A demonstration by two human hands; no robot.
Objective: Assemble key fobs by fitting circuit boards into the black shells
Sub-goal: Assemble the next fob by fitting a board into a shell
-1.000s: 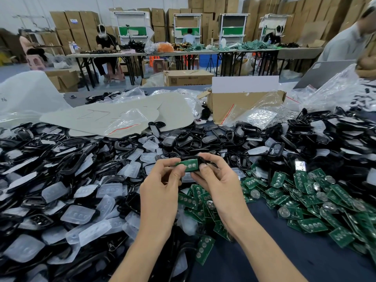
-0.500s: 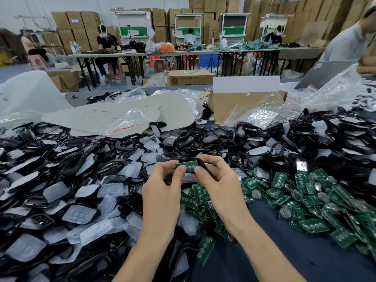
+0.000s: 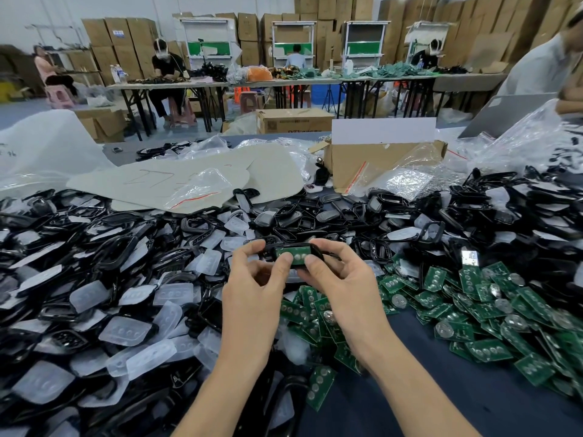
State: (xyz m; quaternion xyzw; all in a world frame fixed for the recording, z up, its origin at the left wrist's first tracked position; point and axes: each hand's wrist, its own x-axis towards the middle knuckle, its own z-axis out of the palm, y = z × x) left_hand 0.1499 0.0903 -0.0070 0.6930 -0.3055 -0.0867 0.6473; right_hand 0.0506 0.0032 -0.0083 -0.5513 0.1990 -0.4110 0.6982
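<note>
Both hands (image 3: pixel 252 298) (image 3: pixel 347 288) pinching black shell (image 3: pixel 317 252) — green board (image 3: pixel 291 254) inside

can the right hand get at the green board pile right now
Probably, once freed: the green boards lie uncovered beside the right hand. But it and the left hand pinch the black shell, so it must let go first.

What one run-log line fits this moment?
step: fit board | left hand: pinches shell | right hand: pinches shell | board: sits in shell | fully seated: cannot tell
</note>
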